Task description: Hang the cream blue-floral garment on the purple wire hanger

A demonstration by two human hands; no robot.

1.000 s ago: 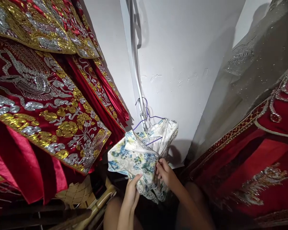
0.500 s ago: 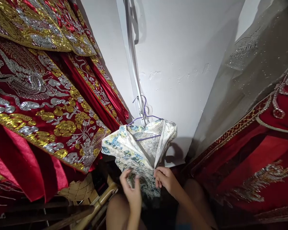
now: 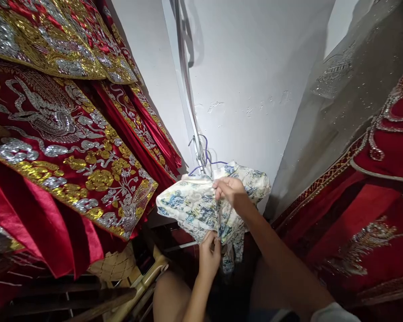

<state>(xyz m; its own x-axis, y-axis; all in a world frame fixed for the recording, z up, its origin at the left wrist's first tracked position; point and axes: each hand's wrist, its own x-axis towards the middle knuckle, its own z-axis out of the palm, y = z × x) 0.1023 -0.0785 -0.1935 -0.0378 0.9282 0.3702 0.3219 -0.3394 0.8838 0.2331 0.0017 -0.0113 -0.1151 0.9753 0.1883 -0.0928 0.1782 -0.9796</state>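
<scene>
The right hand (image 3: 233, 193) has risen along the floral shirt (image 3: 188, 203), which hangs on the purple hanger (image 3: 207, 152), and pinches it at the collar. The front, gaping before, now looks closed; the left hand (image 3: 209, 257) pinches its edge lower down.

Shirt (image 3: 188, 203): off-white ground, floral print in blue with touches of yellow-green; hanger (image 3: 207, 150): purple; left cloth (image 3: 63, 129): red, with gold and silver flowers, cloud shapes and a bird figure; right cloth (image 3: 339, 214): red, with silver scrolls and a diamond-lattice border; wall (image 3: 242, 67): plain white; bamboo pole (image 3: 141, 286): yellow-tan.
</scene>
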